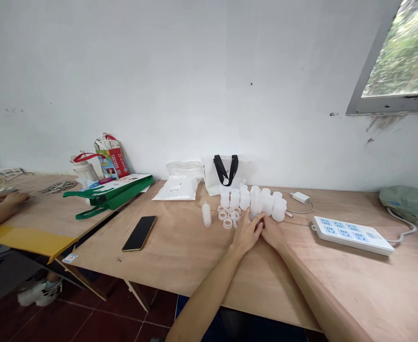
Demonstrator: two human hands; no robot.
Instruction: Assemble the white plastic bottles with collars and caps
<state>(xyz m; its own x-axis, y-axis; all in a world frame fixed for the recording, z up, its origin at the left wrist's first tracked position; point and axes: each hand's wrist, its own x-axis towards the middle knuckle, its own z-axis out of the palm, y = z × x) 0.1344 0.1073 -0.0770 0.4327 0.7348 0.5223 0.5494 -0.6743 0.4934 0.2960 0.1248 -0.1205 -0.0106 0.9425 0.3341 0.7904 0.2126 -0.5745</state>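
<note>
Forearms [209, 304] reach in from the near edge, our left hand [246, 232] and right hand [273, 232] pressed together around the base of an upright stack of translucent plastic cups [256, 202], apparently steadying it on the plywood table [194, 256]. Just left of it lie loose plastic rings [227, 216]; more translucent cups [267, 202] stand in a row behind.

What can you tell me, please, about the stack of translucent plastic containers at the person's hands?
The stack of nested translucent white plastic containers stands roughly upright on the light plywood table, its rims forming faint ridges down its side. The person's left hand touches its lower part, which the fingers partly hide; the right hand sits close beside it.
</note>
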